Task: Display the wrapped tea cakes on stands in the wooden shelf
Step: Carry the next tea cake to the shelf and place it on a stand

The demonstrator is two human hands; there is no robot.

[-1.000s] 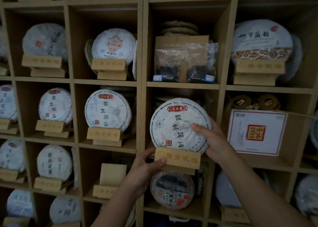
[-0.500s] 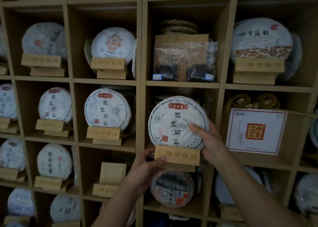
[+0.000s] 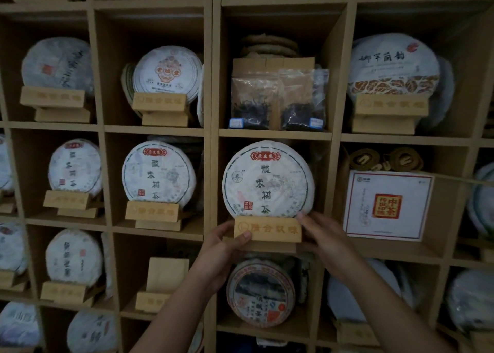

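- The stand (image 3: 268,229) was gripped at both ends: the left hand (image 3: 219,248) held its left end, with the thumb laid across the lower left corner of the front plate and the other fingers curled behind and beneath.
- The right hand (image 3: 324,241) was closed on the right end of the stand, with its fingertips (image 3: 303,217) touching the plate's upper right corner and the lower rim of the cake; how the rest of its fingers lay behind the stand could not be told.
- The cake (image 3: 268,180), a round disc in white paper with a red label at the top and dark characters down the middle, was seated upright in the stand, directly above and between the two sets of fingers.
- Cake and stand were located in a middle compartment of the shelf (image 3: 212,138), at its front edge; whether the stand's base rested fully on the board could not be told.
- Just left of the left fingers, in the next compartment, a like-printed cake (image 3: 159,172) was seen on its own stand.
- Right of the right fingers, a white box (image 3: 387,205) with a red square print was seen leaning in its compartment.
- Above the cake, two clear tea bags (image 3: 278,98) were stood side by side.
- Below the fingers, a brown-rimmed cake (image 3: 260,294) was seen in the lower compartment.
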